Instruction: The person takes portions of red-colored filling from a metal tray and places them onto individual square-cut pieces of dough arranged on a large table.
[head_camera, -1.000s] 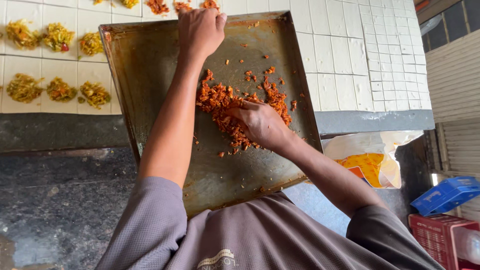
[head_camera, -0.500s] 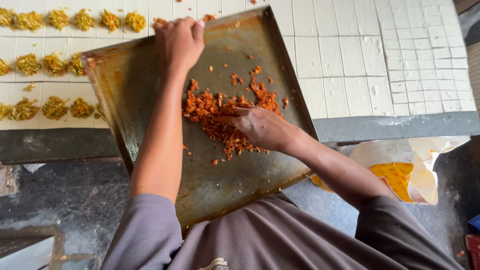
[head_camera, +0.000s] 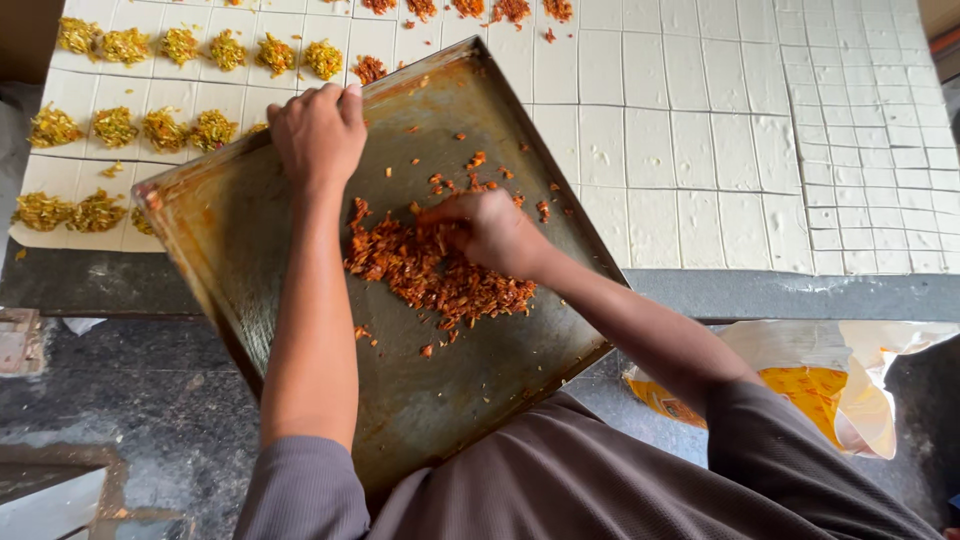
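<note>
A large worn metal tray (head_camera: 480, 390) rests tilted against my body, its far edge over the counter. My left hand (head_camera: 318, 130) grips that far rim. A heap of orange-red shredded filling (head_camera: 425, 275) lies in the tray's middle. My right hand (head_camera: 487, 230) sits in the heap with its fingers curled around a pinch of filling. Beyond the tray lies a white dough sheet (head_camera: 700, 150) cut into squares. Small mounds of yellow-green filling (head_camera: 180, 45) top the squares at the left, and orange mounds (head_camera: 470, 8) sit along the far edge.
The dark stone counter edge (head_camera: 780, 295) runs below the dough. A yellow and white plastic bag (head_camera: 830, 385) lies at the lower right. A dark stone floor (head_camera: 110, 400) shows at the lower left.
The view has shifted, so the tray sits lower and more dough shows. My right hand has moved up into the heap. The left hand still holds the rim.
</note>
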